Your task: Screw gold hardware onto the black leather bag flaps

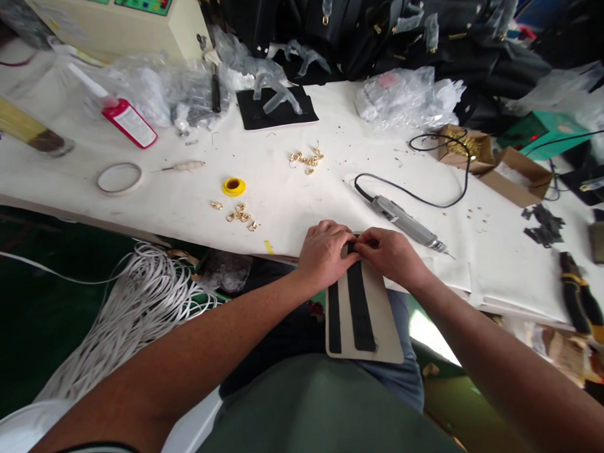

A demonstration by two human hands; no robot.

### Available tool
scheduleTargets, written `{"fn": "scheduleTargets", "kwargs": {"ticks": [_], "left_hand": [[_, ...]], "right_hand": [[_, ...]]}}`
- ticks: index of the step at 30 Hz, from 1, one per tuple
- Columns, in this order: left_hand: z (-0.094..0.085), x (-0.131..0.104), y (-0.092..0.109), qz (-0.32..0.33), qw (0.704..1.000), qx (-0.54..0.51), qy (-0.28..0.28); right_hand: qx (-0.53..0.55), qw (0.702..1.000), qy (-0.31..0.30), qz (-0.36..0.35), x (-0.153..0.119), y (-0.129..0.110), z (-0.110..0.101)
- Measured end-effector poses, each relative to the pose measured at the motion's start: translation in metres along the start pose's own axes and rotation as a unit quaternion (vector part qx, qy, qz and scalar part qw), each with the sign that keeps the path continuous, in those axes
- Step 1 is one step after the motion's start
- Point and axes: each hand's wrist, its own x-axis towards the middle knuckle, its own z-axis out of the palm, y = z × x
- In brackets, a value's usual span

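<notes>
A beige panel (386,323) with two black strips lies across my lap, its top end at the table edge. My left hand (328,252) rests on the panel's upper left, fingers bent around the top of the longer black strip (360,311). Against it, my right hand (386,253) pinches at the same strip's upper end. The fingertips of both hands nearly meet there; any small part between them is too small to tell. A grey electric screwdriver (406,222) lies just beyond my right hand.
Gold clasps (239,214), a yellow tape roll (234,186) and a red bottle (130,124) are on the white table (181,212). Cardboard boxes (517,177) and pliers (580,298) stand or lie right. Black bags (343,24) line the back; white cord (135,314) hangs lower left.
</notes>
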Motion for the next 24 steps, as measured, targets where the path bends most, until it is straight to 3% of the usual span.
{"fn": "scheduleTargets", "kwargs": {"ticks": [4, 10, 24], "left_hand": [[0.000, 0.000, -0.001, 0.006, 1.000, -0.006, 0.000], [0.000, 0.000, 0.000, 0.010, 1.000, -0.005, -0.001], [-0.003, 0.000, -0.002, 0.015, 1.000, -0.010, -0.010]], "right_hand": [[0.082, 0.995, -0.029, 0.044, 0.005, 0.002, -0.002], [0.138, 0.984, -0.099, 0.053, 0.015, 0.013, -0.001], [0.077, 0.994, -0.074, 0.016, 0.008, 0.003, -0.007]]}}
